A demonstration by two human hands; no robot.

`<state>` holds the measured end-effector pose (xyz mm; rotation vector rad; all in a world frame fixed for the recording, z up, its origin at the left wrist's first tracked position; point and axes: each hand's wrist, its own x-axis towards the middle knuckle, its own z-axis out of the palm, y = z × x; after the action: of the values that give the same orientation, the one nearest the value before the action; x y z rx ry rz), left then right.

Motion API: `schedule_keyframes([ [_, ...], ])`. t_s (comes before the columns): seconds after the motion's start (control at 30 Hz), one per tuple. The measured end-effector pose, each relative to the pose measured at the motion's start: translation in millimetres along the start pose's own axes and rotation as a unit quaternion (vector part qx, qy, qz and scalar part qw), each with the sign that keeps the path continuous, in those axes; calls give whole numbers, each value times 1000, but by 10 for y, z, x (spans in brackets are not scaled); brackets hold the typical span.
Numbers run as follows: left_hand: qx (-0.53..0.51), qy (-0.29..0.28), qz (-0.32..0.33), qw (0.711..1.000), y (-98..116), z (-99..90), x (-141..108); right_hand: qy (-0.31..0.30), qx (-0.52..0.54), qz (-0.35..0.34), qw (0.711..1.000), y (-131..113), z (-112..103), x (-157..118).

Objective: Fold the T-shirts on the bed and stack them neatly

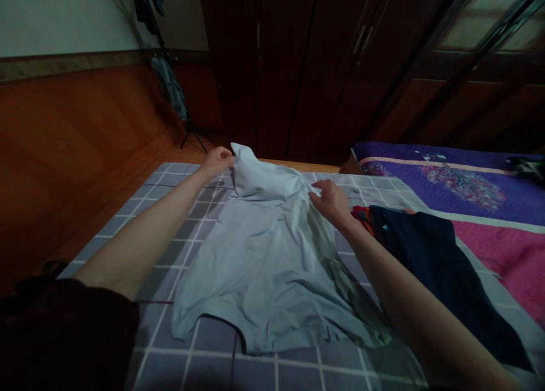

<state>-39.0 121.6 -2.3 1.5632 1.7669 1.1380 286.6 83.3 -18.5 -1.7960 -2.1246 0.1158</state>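
A pale shirt (259, 255) lies spread and wrinkled across a grey checked bedsheet (166, 334). Its far end is lifted and folded over toward me. At the far left corner of this raised part, my left hand (218, 159) pinches the cloth between thumb and fingers. My right hand (330, 199) grips the fabric at the far right side, with its thumb and fingertips closed on the edge. Along the right side, a darker greenish part of the cloth shows in shadow. The near edge of the shirt curves inward at the left.
Dark folded clothing (430, 260) lies right of the shirt, with a red-orange piece (361, 216) beside it. A purple and pink bedspread (464, 192) covers the surface farther right. A dark wardrobe (293, 67) stands behind, and a clothes stand (170, 84) at the far left.
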Motion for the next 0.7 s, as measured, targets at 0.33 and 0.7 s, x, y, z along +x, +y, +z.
schedule_keyframes([
  [0.33, 245, -295, 23, 923, -524, -540, -2189, -143, 102, -284, 943, -63, -26, -2043],
  [0.7, 127, -202, 33, 971, -479, -758, -2675, -87, 300, -100, 945, -377, -131, -1573],
])
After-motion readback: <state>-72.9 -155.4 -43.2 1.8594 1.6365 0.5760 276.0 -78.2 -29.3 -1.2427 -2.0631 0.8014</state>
